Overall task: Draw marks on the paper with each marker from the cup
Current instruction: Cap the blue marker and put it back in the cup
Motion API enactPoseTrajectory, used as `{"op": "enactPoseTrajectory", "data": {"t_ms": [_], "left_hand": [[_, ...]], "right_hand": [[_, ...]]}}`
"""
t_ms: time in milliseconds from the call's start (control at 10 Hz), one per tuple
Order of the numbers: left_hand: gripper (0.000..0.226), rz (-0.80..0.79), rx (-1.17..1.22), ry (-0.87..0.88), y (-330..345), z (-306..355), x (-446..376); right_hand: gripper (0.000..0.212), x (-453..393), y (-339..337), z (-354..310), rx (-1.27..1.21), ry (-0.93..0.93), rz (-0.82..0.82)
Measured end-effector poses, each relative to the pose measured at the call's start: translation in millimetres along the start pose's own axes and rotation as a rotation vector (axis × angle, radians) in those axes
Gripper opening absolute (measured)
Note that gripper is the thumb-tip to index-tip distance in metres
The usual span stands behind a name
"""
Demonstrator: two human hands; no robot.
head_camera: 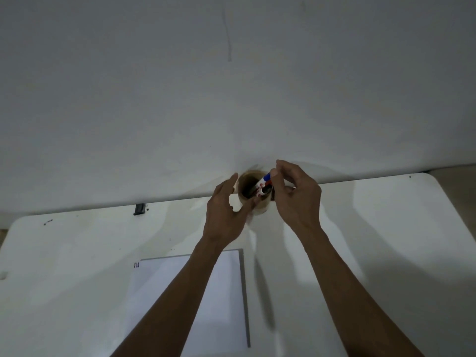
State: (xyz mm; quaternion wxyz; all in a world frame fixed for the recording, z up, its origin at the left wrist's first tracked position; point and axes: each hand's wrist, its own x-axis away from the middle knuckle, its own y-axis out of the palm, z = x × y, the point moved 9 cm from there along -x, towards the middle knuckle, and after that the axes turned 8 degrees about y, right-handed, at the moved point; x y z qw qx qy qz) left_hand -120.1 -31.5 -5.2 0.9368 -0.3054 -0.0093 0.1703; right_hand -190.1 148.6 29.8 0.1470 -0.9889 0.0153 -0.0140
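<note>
A brown paper cup (248, 186) stands at the table's far edge against the wall. Markers lean inside it: one with a blue cap (265, 178), one with a red cap (268, 183), and a dark one below them. My right hand (296, 199) is at the cup's right rim, its thumb and fingers pinching the marker caps; which marker it grips is unclear. My left hand (226, 212) wraps loosely around the cup's left side, thumb at the front. A white sheet of paper (221, 300) lies near me, partly under my left forearm, with small marks (136, 265) at its top left corner.
The white table (386, 240) runs left and right, with rounded far corners. A small black clip-like object (139, 209) sits on the far edge at the left. A plain white wall (231, 86) rises directly behind the cup.
</note>
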Motion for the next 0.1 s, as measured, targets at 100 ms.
{"op": "enactPoseTrajectory", "data": {"t_ms": [100], "left_hand": [[0.067, 0.071, 0.064, 0.016, -22.4, 11.6, 17.2]], "right_hand": [[0.029, 15.2, -5.9, 0.7, -0.036, 0.035, -0.006]]}}
